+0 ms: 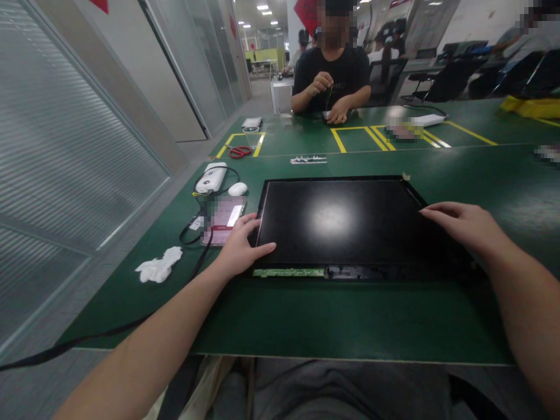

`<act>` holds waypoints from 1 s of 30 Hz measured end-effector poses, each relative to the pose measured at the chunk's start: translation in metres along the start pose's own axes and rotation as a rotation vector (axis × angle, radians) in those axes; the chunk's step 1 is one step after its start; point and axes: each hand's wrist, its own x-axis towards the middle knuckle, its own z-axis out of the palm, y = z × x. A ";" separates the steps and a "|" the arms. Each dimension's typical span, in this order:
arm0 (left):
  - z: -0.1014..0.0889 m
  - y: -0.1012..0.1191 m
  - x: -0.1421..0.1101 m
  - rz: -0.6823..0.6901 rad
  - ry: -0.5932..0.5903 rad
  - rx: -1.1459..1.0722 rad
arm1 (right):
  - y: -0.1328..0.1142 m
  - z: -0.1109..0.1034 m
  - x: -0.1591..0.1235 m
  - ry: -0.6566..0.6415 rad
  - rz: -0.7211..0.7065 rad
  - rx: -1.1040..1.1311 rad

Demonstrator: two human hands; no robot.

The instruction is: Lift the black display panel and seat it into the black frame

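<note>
A large black display panel (341,221) lies flat on the green table (332,315), a green circuit strip (289,272) exposed along its near edge. My left hand (240,245) rests on the panel's near left corner, thumb on the glass and fingers curled around the left edge. My right hand (464,224) lies flat on the right side of the panel, fingers stretched out toward the middle.
Left of the panel lie a phone (223,219), a white mouse (237,188), a white device (210,177) with a black cable, and a crumpled white cloth (160,265). Red scissors (240,151) lie farther back. A person in a black shirt (332,76) works across the table.
</note>
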 end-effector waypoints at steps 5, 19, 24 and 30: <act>0.000 0.002 0.000 -0.025 0.006 -0.025 | -0.002 -0.001 -0.001 0.001 0.029 0.038; -0.001 0.004 0.001 -0.064 0.060 -0.184 | 0.000 -0.002 0.000 -0.018 0.020 0.035; 0.001 0.002 0.002 -0.088 0.069 -0.290 | 0.000 -0.002 0.001 -0.014 0.009 0.043; 0.002 0.005 0.001 -0.094 0.075 -0.306 | 0.000 -0.001 0.001 -0.005 -0.002 0.049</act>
